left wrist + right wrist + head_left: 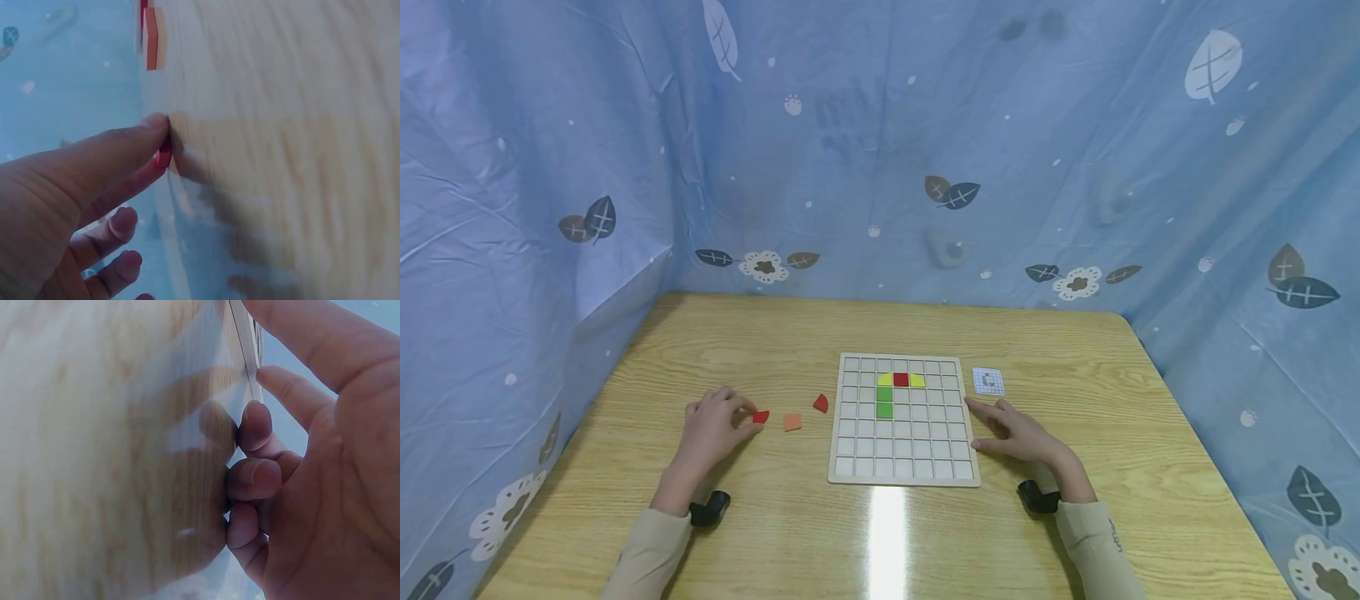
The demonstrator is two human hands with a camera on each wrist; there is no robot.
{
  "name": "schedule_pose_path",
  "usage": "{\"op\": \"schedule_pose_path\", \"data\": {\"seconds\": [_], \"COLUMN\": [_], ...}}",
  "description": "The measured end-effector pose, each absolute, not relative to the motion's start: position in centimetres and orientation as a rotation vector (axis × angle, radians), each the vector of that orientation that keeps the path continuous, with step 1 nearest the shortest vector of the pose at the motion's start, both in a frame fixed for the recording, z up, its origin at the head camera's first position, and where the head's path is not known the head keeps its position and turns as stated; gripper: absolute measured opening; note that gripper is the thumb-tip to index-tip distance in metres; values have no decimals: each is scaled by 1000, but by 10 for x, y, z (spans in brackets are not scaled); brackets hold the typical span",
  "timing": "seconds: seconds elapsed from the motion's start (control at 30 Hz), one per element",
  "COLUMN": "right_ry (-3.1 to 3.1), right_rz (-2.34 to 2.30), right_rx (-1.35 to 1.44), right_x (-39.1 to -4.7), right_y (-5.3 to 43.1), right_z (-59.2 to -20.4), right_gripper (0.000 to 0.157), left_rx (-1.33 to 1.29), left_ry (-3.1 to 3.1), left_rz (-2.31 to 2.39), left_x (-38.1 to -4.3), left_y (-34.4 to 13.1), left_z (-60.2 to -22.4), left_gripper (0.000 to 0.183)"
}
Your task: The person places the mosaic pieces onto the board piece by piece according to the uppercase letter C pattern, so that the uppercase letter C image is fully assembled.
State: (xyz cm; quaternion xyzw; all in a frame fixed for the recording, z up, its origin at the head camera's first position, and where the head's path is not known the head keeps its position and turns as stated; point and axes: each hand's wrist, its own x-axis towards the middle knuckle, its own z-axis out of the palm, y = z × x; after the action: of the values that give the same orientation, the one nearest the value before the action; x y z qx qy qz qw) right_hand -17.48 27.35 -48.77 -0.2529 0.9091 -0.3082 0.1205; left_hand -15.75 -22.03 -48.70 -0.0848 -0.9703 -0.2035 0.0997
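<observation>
Between thumb and index finger, my left hand (711,427) pinches a small red tile (761,417) with a curved edge, at the table surface. The left wrist view shows this red tile (164,153) edge-on, partly hidden by the thumb. To its right lie an orange square tile (792,422) and another red fan-shaped tile (821,403). A white grid board (904,481) holds two green squares (884,402), a red square (901,380) and two yellow pieces (917,381). My right hand (1017,433) touches the board's right edge with index finger and thumb; its other fingers are bent.
A small printed card (988,382) with a grid pattern lies right of the board. The wooden table (760,333) meets a blue patterned curtain (865,167) at the back and sides. Black wrist cameras (710,508) sit under both wrists.
</observation>
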Motion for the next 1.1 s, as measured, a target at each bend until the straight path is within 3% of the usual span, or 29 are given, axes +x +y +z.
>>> {"op": "schedule_pose_path", "data": {"seconds": [1.1], "right_ry": [2655], "right_rz": [-877], "right_rx": [-707], "right_x": [-174], "right_y": [274], "right_z": [-487], "right_gripper": [71], "left_rx": [-539], "left_ry": [-2838], "left_rz": [-699], "left_x": [-170], "left_y": [-174], "left_z": [-483], "left_gripper": [23]}}
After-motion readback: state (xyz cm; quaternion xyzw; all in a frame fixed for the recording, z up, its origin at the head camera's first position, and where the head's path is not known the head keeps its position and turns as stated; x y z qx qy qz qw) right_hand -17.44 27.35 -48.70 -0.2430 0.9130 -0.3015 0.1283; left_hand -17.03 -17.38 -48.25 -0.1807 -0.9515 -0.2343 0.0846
